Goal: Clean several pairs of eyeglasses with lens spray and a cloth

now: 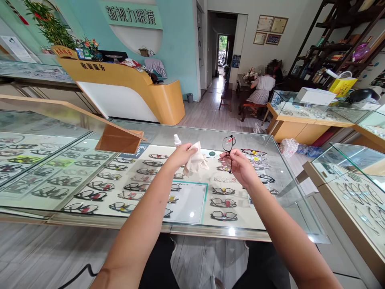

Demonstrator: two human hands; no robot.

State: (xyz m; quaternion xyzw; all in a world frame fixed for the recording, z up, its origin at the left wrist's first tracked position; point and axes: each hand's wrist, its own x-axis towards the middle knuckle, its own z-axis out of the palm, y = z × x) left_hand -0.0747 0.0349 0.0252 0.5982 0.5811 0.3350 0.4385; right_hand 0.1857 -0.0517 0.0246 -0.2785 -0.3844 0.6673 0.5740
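Note:
My left hand (183, 155) is closed on a pale, crumpled cleaning cloth (197, 160), which hangs over the glass counter. In my right hand (240, 162) is a pair of dark-framed eyeglasses (229, 143), turned upright so one lens sits above the other. The fingers pinch the frame near its middle, with a reddish tag or mark showing on the upper lens. A gap separates the cloth from the eyeglasses. Just behind my left hand stands a white spray bottle (177, 140), its lower part hidden by the hand.
Beneath my hands, the glass display counter (192, 230) holds rows of eyeglasses. A brown tilted stand (118, 138) rests on its left part. Another glass case (339, 192) stands at right. Farther back are a yellow reception desk (168, 100) and a seated person (262, 88).

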